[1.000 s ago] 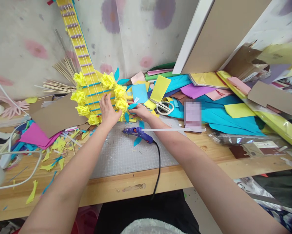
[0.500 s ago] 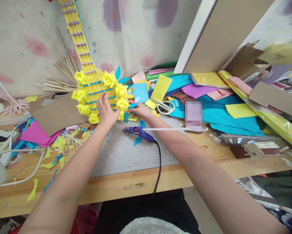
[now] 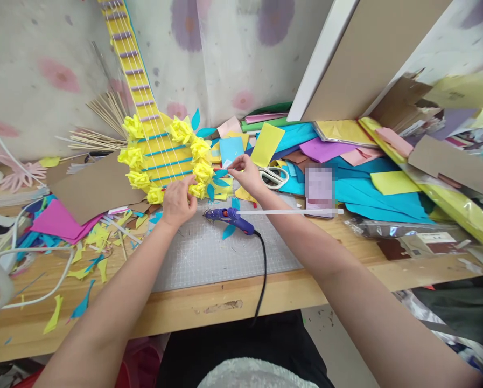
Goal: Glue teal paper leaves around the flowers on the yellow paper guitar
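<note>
Both hands have moved: the right hand (image 3: 244, 171) has gone a bit to the right, and the left hand (image 3: 177, 202) has slid down off the strings (image 3: 160, 155). Now the left hand is at the near edge of the yellow guitar (image 3: 180, 163), by the low flowers (image 3: 197, 189), with its fingers bent; I can't tell if it grips. On the right hand, finger and thumb are close together, just beside the blue leaves (image 3: 220, 174); I can't tell if they pinch anything. More leaves show now, so they probably stay up without help. The guitar is left of the middle, at the far side of the mat (image 3: 209, 264), neck up. Nearer, the glue gun (image 3: 233, 220) lies on the mat.
</note>
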The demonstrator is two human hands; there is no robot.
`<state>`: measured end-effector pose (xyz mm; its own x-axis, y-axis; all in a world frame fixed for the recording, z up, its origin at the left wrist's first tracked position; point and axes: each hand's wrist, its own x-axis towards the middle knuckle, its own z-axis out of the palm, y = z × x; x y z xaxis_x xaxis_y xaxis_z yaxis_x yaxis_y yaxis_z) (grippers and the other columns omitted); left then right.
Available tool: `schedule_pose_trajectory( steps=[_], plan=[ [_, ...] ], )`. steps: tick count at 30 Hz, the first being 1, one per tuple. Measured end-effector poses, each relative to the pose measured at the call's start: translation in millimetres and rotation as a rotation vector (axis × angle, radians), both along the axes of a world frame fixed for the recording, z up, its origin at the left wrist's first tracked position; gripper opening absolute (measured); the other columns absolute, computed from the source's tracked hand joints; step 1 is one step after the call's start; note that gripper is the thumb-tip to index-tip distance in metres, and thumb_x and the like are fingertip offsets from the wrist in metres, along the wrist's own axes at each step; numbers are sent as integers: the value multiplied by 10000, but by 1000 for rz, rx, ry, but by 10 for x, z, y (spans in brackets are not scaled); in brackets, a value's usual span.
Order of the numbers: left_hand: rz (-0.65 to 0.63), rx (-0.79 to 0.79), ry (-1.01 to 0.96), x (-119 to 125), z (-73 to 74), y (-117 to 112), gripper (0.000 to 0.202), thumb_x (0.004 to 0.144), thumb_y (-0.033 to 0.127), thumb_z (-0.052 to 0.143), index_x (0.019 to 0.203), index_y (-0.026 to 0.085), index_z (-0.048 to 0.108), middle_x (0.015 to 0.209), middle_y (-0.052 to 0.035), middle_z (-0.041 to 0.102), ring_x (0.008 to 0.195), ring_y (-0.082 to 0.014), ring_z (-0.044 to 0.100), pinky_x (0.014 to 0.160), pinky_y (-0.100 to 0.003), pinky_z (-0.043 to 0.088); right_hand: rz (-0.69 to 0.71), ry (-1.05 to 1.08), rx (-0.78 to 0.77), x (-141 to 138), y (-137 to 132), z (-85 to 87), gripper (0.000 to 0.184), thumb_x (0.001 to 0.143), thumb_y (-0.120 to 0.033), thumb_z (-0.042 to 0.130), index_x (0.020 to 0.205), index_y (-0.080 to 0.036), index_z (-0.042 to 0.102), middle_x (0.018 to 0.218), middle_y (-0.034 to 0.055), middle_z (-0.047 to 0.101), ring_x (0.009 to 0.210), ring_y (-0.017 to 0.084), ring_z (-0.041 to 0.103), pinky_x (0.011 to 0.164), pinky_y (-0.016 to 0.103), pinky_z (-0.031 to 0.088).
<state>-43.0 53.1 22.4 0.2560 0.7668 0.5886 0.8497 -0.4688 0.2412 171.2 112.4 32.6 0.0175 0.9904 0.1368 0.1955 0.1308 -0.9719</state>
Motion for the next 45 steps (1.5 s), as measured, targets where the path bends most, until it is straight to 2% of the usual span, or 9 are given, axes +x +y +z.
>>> schedule_pose_trajectory(
  steps=[2, 5, 9, 15, 22, 25, 29, 37, 45],
  plan=[
    [-68, -72, 80, 38, -8, -45, 580, 678, 108, 466, 1251, 197, 466, 1064, -80, 677, 965, -258, 627, 913, -427, 431, 143, 9, -78, -12, -69, 62, 162, 725, -166, 606, 756, -203, 451, 826, 13, 656, 652, 98, 576, 589, 223, 473],
    [-63, -138, 165, 98, 18, -74, 580, 695, 113, 447, 1269, 199, 474, 1113, -88, 673, 987, -266, 635, 901, -425, 445, 267, 55, -191, -65, -145, 94, 168, 718, -121, 597, 730, -187, 444, 937, 39, 676, 547, 59, 548, 489, 193, 443],
    [-5, -193, 271, 141, 70, -58, 579, 739, 152, 423, 1318, 168, 442, 1050, -115, 692, 954, -281, 647, 864, -436, 467, 300, 154, -244, -123, -135, 50, 144, 718, -105, 584, 748, -171, 459, 1046, 55, 655, 501, 30, 534, 504, 202, 477],
    [57, -186, 352, 189, 84, -8, 528, 790, 196, 411, 1315, 143, 441, 1039, -131, 693, 896, -276, 660, 796, -389, 488, 376, 283, -270, -176, -51, 37, 180, 670, -90, 598, 798, -170, 500, 880, 0, 632, 570, 50, 563, 542, 197, 494],
    [118, -201, 380, 246, 90, 0, 498, 824, 226, 413, 1311, 130, 452, 932, -147, 698, 849, -280, 667, 752, -372, 484, 330, 202, -336, -173, -94, 174, 147, 699, -127, 617, 752, -169, 487, 954, 28, 644, 545, 42, 549, 503, 191, 462],
    [126, -208, 368, 249, 95, -10, 492, 836, 240, 413, 1318, 143, 442, 928, -143, 697, 836, -282, 666, 736, -374, 485, 325, 191, -334, -174, -105, 170, 118, 709, -127, 601, 745, -166, 496, 951, 36, 647, 542, 42, 550, 507, 193, 462],
    [125, -218, 349, 243, 100, -16, 484, 843, 248, 422, 1315, 141, 437, 934, -143, 697, 837, -276, 666, 740, -366, 484, 254, 130, -251, -212, -84, 119, 110, 712, -77, 554, 747, -165, 498, 916, 37, 643, 547, 62, 573, 517, 223, 488],
    [129, -225, 430, 256, 106, 4, 503, 854, 229, 386, 1345, 129, 421, 956, -144, 689, 858, -274, 661, 741, -359, 469, 242, 14, -206, -329, 4, 91, 195, 700, 6, 525, 766, -168, 468, 745, -13, 578, 586, 85, 599, 488, 196, 498],
    [140, -228, 497, 305, 118, 34, 541, 856, 217, 383, 1381, 84, 382, 916, -164, 685, 868, -268, 659, 754, -348, 457, 250, 49, -306, -337, 21, 235, 218, 714, 6, 547, 755, -174, 431, 608, -35, 537, 537, 94, 588, 467, 192, 486]
  ],
)
